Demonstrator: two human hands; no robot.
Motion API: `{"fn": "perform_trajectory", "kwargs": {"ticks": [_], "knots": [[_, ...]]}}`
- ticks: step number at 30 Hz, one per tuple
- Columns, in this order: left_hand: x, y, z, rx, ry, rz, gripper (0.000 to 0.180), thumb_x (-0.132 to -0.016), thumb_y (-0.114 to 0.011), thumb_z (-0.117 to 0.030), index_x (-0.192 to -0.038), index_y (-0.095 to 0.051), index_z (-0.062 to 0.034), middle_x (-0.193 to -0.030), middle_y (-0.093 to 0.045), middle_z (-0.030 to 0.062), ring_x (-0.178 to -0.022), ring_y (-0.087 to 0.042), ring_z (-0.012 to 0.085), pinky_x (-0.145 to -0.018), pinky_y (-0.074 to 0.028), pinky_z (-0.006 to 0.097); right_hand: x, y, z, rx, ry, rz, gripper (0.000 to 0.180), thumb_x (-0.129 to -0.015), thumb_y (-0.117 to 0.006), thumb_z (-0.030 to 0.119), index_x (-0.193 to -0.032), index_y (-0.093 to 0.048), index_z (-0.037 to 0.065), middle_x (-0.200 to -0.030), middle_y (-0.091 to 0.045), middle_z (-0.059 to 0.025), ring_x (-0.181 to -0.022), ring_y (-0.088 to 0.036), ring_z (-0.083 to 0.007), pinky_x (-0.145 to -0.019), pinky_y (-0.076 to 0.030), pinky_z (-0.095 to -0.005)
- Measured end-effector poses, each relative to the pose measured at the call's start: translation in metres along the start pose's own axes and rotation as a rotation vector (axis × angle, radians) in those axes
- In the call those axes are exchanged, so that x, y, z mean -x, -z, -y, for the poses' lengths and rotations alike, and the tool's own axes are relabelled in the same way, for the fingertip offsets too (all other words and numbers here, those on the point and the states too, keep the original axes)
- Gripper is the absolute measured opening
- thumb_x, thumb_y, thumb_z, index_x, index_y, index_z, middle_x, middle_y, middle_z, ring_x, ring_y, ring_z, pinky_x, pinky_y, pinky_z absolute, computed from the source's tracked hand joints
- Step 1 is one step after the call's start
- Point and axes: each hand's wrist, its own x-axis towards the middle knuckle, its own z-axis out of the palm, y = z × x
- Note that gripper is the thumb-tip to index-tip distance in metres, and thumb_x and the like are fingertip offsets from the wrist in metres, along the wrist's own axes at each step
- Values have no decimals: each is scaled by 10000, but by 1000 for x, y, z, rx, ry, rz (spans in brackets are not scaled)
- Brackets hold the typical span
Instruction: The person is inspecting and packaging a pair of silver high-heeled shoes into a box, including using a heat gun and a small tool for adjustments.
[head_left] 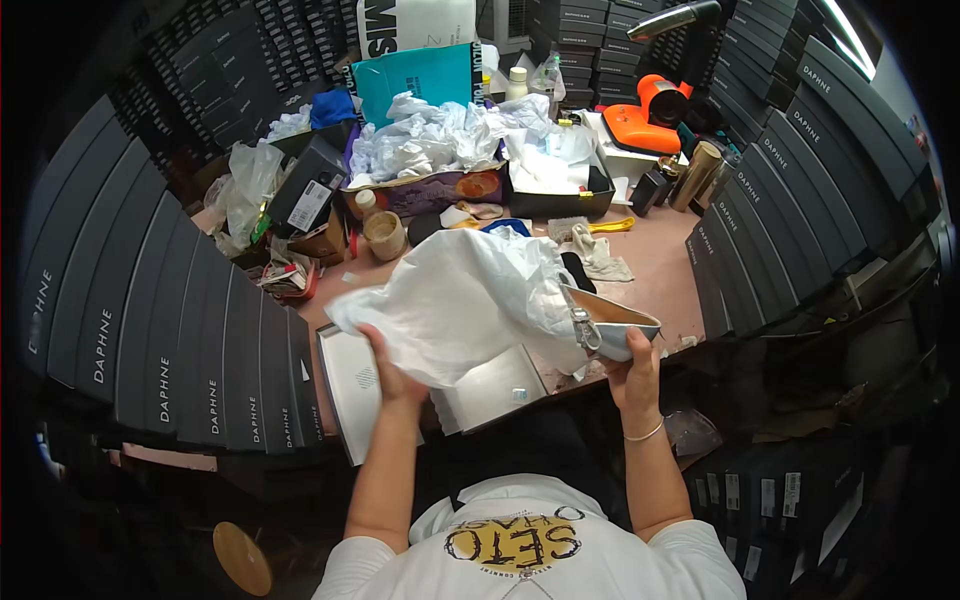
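My right hand [634, 377] grips a pale grey-blue shoe [632, 342] with a tan lining and a shiny buckle. Its rear part is hidden under a large crumpled sheet of white tissue paper [470, 290]. At the other end of that sheet my left hand [392, 372] is closed on the paper's near edge, thumb up. Below the paper, at the table's front edge, lies an open shoebox; its white-lined parts [497, 392] show on either side of my left forearm.
Tall stacks of dark shoeboxes stand on the left [150, 320] and the right [800, 190]. At the back, a purple carton [440, 190] overflows with crumpled paper. Beside it are a black tray [560, 203], a jar [384, 236], an orange device [640, 130] and a cloth glove [600, 258].
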Motion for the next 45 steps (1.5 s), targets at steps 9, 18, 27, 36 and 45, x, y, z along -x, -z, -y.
{"fn": "perform_trajectory", "kwargs": {"ticks": [9, 18, 27, 36, 45], "knots": [[61, -38, 79, -15, 424, 108, 607, -911, -641, -279, -1410, -344, -105, -1327, -502, 56, -1284, -432, 185, -1072, -344, 394, 25, -49, -25, -230, -293, 35, 426, -875, -565, 373, -1222, -476, 143, -1056, -622, -112, -834, -641, -244, -685, -549, -347], [63, -25, 80, -242, 415, 63, 533, -936, -607, -270, -1371, -390, -49, -1319, -503, 81, -1218, -483, 173, -1019, -411, 305, 15, -43, -35, -252, -377, -46, 436, -872, -570, 336, -1203, -498, 63, -1013, -629, -90, -881, -641, -194, -676, -559, -329], [10, 31, 24, -15, 80, -581, 347, -899, -652, -260, -1177, -561, -72, -931, -663, 72, -879, -655, 205, -756, -534, 318, 7, 34, 16, 684, 203, 87, 381, -820, -662, 233, -1103, -575, -7, -941, -626, -93, -841, -618, -170, -765, -504, -285], [-22, -9, 64, -2429, 847, 820, 482, -856, -648, -302, -1205, -544, 14, -1218, -541, 245, -1155, -537, 312, -1006, -374, 390, 34, 7, 9, 630, 393, 48, 415, -814, -688, 230, -1134, -561, -1, -1100, -601, -96, -1014, -569, -172, -889, -452, -289], [65, -28, 29, -166, 55, -15, 723, -920, -502, -553, -1420, -313, -67, -1393, -421, 134, -1312, -391, 262, -1098, -305, 423, 76, -6, -66, -305, -1031, -8, 595, -921, -386, 608, -1111, -572, 77, -890, -626, -132, -569, -591, -249, -488, -508, -364]]}}
